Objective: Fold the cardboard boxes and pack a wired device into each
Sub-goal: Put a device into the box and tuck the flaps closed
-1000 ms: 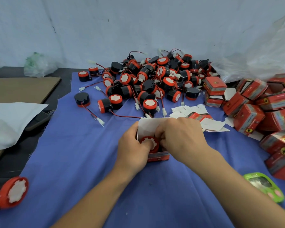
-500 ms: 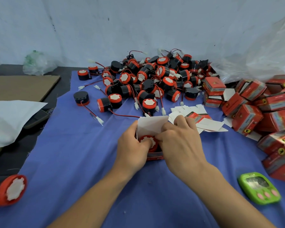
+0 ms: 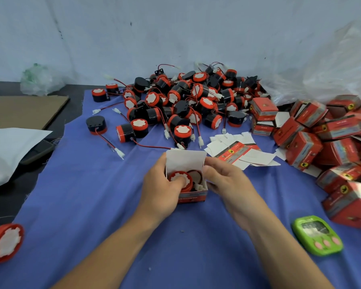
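Presently, left hand (image 3: 161,190): grips left wall of box (image 3: 193,198); thumb presses on wired device (image 3: 174,175).
right hand (image 3: 227,182): holds right wall of box.
box: upright on blue cloth (image 3: 92,195), top flap raised.
wired device: inside box, red cap up.
device pile (image 3: 186,101): behind box.
folded boxes (image 3: 304,147): heaped at right.

Open box (image 3: 193,196), on the blue cloth (image 3: 81,195) mid-way from its edges, is gripped by left hand (image 3: 161,190); thumb pressed on wired device (image 3: 179,180) inside. Right hand (image 3: 227,180), blurred, is set against the right wall; grip unclear.
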The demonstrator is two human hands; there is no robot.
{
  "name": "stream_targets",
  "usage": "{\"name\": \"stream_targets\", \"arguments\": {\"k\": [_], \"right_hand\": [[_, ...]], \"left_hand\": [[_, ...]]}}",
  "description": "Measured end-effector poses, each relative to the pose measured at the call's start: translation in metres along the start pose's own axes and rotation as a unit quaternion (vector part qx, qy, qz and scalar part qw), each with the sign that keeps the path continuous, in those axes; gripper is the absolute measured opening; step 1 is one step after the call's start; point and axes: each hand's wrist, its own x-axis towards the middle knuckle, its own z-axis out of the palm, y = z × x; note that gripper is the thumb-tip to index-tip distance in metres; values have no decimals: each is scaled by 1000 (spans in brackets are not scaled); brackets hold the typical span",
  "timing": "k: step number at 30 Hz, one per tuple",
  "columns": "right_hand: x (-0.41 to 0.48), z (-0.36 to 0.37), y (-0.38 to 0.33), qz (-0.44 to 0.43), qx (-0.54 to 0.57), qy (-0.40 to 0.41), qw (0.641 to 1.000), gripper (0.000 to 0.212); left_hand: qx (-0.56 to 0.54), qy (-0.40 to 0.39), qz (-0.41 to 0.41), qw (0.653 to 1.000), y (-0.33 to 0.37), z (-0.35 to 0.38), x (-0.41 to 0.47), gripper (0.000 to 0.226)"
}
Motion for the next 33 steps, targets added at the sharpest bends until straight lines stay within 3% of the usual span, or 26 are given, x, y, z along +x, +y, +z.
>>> {"name": "stream_targets", "arguments": {"k": [7,9,11,13,18,23,26,30,33], "right_hand": [[4,5,12,-10,-77,-7,997,39],[7,4,13,8,-55,6,998,37],[10,4,11,31,-27,19,999,36],[12,5,11,46,-18,23,999,36],[10,7,14,29,-12,55,998,26],[9,7,15,3,-165,145,975,19],[11,13,10,9,-215,197,957,29],[14,18,9,36,-248,223,942,34],[14,15,6,66,-185,229,953,30]], "left_hand": [[12,-15,11,1000,1,-1,-5,41],[-81,-33,-24,996,6,-2,-6,36],[-224,-61,-89,969,9,-8,-4,41],[-264,-78,-130,953,9,-18,2,49],[-171,-136,-106,970,1,-25,12,31],[-104,-182,-50,977,-8,-27,11,30],[-63,-221,-27,973,-5,-28,6,32],[70,-128,74,986,1,-26,-3,37],[71,-114,101,986,1,-19,-7,42]]}}
